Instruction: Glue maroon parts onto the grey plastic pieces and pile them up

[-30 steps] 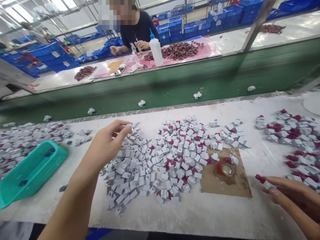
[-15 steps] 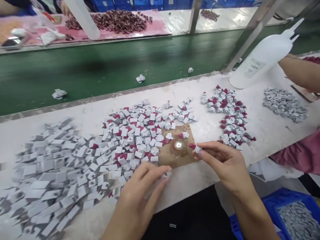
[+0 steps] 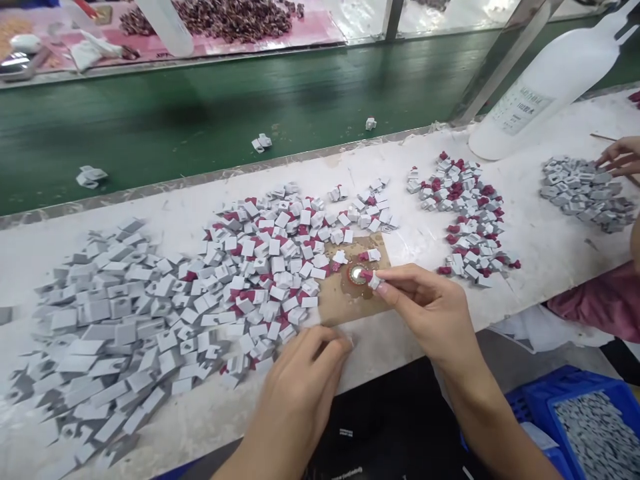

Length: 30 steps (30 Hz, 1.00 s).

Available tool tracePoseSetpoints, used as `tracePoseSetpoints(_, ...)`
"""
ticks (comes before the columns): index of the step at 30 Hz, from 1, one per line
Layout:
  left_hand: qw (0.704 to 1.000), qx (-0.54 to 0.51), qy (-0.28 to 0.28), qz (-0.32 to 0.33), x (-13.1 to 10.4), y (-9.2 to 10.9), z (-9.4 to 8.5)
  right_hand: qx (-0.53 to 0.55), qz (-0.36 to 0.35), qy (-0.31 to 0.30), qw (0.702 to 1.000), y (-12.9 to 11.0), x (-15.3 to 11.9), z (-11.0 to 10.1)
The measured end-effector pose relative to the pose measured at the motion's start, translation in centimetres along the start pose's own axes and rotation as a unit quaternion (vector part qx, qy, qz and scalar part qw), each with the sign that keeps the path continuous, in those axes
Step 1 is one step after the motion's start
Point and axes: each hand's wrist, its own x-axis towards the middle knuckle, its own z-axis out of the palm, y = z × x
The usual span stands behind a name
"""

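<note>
Even, fairly bright light is falling from above, washing the counter (image 3: 410,247) pale and glinting on the cap (image 3: 357,273). Soft dark patches are dulling the green belt (image 3: 220,107). The area beneath the counter is sinking into dimness. Wide-angle distortion is stretching the bottle (image 3: 545,87) toward the corner, and slight blur is softening the far edges.

The place looks like a factory workshop with a hand-assembly line. A green belt (image 3: 300,93) runs between a near table (image 3: 30,247) and a far table (image 3: 420,27), heaps of small parts (image 3: 270,267) cover the near one, another person's hand (image 3: 623,157) reaches in at right, and a blue crate (image 3: 545,400) of grey pieces (image 3: 595,433) sits below.
</note>
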Motion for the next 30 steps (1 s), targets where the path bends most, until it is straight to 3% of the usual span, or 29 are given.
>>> tracePoseSetpoints(5, 0.999, -0.010, -0.042, -0.023, 0.6, 0.3, -0.3, -0.076, -0.069, 0.004, 0.995, -0.3, -0.4, 0.3)
tracePoseSetpoints(10, 0.995, -0.087, -0.029, -0.037, 2.2, 1.1, -1.0, -0.098, -0.099, 0.000, 0.990, -0.8, -0.5, 0.3)
tracePoseSetpoints(13, 0.971, -0.215, 0.000, -0.103, 4.0, 1.5, -1.9, -0.066, -0.087, 0.009, 0.994, -1.0, -0.7, 0.0)
tracePoseSetpoints(16, 0.916, -0.360, 0.019, -0.173, 5.7, 1.6, -2.6, 0.015, -0.046, -0.009, 0.999, -1.0, -0.9, -0.3)
tracePoseSetpoints(18, 0.893, -0.411, 0.034, -0.183, 6.6, 1.6, -2.7, 0.079, -0.018, -0.043, 0.996, -1.0, -1.2, -0.4)
tracePoseSetpoints(22, 0.873, -0.454, 0.033, -0.178, 7.4, 1.6, -2.3, 0.147, 0.009, -0.073, 0.986, -1.0, -1.5, -0.2)
tracePoseSetpoints(30, 0.864, -0.472, 0.017, -0.172, 7.5, 1.9, -2.4, 0.126, 0.008, -0.063, 0.990, -1.1, -1.6, -0.1)
